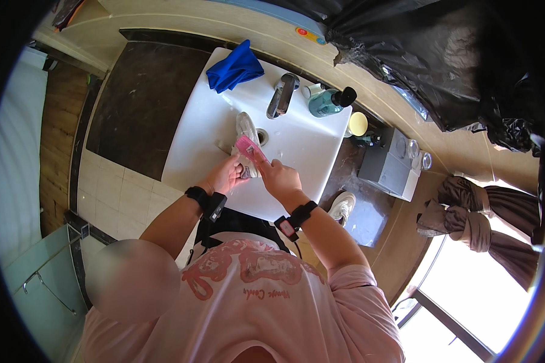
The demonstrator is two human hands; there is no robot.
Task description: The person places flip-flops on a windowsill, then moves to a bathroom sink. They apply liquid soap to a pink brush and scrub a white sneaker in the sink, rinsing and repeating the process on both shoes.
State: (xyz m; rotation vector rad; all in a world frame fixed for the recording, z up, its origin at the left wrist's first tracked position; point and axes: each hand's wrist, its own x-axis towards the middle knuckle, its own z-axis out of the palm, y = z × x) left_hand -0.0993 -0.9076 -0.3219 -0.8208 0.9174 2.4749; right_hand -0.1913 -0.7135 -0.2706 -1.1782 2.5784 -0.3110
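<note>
Over the white washbasin, my left hand grips a whitish shoe near its heel end. The shoe's toe points away from me, beside the metal drain. My right hand holds a pink brush, its index finger laid along the back. The brush lies across the upper of the shoe and hides part of it; its bristles are out of sight. A second pale shoe rests on the dark counter to the right of the basin.
A metal faucet rises at the basin's back. Left of it lies a blue cloth; right of it stands a teal pump bottle. Beyond the right rim are a yellow-lidded jar and a grey box. Black plastic sheeting hangs above.
</note>
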